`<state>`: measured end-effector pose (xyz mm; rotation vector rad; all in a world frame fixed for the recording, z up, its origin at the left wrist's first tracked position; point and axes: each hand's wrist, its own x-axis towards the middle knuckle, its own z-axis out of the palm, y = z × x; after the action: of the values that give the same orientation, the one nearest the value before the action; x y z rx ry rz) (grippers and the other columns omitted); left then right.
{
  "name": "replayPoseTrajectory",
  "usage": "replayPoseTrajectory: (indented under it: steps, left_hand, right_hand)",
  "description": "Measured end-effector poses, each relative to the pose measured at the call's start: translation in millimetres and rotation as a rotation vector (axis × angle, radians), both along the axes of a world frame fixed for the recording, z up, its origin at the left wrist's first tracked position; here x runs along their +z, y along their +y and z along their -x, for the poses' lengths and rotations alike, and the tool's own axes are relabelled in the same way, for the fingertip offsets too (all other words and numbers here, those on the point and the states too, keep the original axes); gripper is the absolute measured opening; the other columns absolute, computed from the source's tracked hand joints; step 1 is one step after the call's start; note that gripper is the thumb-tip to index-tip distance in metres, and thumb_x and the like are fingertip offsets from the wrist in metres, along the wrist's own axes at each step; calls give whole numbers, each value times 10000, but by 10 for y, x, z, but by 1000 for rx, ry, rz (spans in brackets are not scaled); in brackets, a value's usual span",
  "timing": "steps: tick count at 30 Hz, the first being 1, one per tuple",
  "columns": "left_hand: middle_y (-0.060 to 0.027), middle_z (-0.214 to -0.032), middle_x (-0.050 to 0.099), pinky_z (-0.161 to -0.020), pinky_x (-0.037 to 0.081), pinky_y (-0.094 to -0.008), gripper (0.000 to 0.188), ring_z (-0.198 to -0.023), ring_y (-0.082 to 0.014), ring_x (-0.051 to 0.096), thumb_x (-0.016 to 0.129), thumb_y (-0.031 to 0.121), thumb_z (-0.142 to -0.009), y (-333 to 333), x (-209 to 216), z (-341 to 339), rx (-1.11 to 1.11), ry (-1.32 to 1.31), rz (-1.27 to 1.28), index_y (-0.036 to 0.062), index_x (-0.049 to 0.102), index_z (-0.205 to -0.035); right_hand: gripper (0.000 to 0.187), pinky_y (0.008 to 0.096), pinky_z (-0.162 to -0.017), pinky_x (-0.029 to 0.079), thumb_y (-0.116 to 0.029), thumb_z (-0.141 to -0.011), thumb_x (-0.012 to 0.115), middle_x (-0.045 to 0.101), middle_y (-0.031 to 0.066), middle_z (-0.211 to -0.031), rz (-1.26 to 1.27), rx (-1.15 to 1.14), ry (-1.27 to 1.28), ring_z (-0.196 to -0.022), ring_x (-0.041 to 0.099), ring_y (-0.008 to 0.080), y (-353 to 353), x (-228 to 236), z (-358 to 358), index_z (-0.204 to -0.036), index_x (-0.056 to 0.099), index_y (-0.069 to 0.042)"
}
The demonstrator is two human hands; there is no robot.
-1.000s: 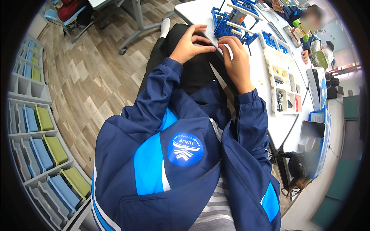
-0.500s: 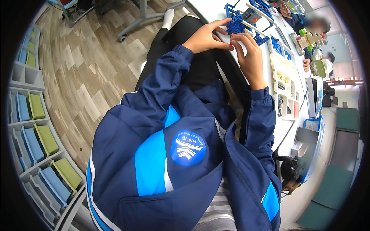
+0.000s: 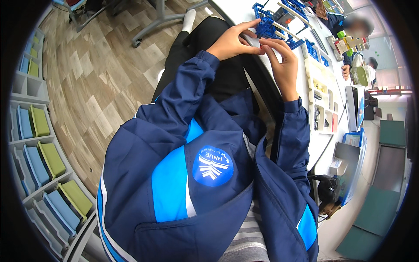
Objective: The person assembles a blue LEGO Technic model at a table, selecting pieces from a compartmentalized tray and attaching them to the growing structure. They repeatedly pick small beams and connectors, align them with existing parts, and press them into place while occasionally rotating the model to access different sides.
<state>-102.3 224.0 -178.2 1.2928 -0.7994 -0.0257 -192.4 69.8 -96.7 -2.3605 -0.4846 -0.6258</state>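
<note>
A blue construction model (image 3: 267, 27) of plastic beams, with pale strips and a grey part, stands on the white table (image 3: 238, 9) near its edge. My left hand (image 3: 233, 43) reaches to it with fingers apart; the index fingertip overlaps the model's near side. Its thumb points right, close to the fingertips of my right hand. My right hand (image 3: 284, 65) is closed in a pinch, thumb and index finger almost together, just in front of the model. Anything between those fingertips is too small to make out.
Right of my right hand lies a cream sorting tray (image 3: 310, 94) with small parts in compartments. Across the table sits a person beside a colourful model (image 3: 348, 45). A blue bin (image 3: 358, 144) stands farther right. Shelves with blue and green trays (image 3: 39, 120) line the left.
</note>
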Motion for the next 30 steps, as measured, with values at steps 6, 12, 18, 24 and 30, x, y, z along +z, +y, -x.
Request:
replayPoseTrajectory:
  steps: [6, 12, 18, 24, 30]
  left_hand:
    - [-186, -1287, 596, -805, 553, -263, 922, -1080, -196, 623, 880, 312, -721, -33, -11, -9, -6, -6, 62, 23, 430, -1472]
    - [-136, -1345, 560, -781, 551, -250, 882, -1134, -190, 597, 880, 282, -728, -54, -24, -8, -5, -12, 77, 72, 445, -1466]
    - [-116, -1290, 598, -774, 541, -247, 868, -1121, -186, 610, 890, 297, -714, -63, -18, -15, 26, -5, 58, 88, 475, -1447]
    - [-94, -1269, 623, -763, 534, -240, 862, -1117, -175, 610, 897, 304, -703, -86, -5, -36, 57, -5, 53, 100, 494, -1437]
    - [-86, -1312, 601, -815, 512, -254, 827, -1128, -158, 592, 876, 253, -729, -9, 21, -85, 40, -51, -22, 117, 492, -1449]
  right_hand:
    - [179, 303, -853, 495, -6, -904, 624, 687, 99, -1018, -168, 29, 21, -944, 654, 210, -25, -143, 18, -1061, 709, -10]
    - [315, 333, -904, 491, 77, -855, 528, 675, 124, -1073, -174, 46, -15, -1012, 656, 265, -49, -213, 11, -1108, 688, -19]
    - [352, 341, -907, 494, 86, -844, 498, 678, 136, -1078, -260, 10, -24, -1020, 659, 271, -49, -312, 8, -1132, 671, -17]
    - [294, 325, -835, 518, 78, -866, 523, 672, 133, -1049, -226, -75, -127, -952, 664, 257, 23, -302, 45, -1097, 674, -24]
    - [247, 315, -803, 534, -7, -870, 638, 655, 104, -1116, 78, -349, -401, -1030, 637, 197, -463, 26, 44, -1104, 702, -55]
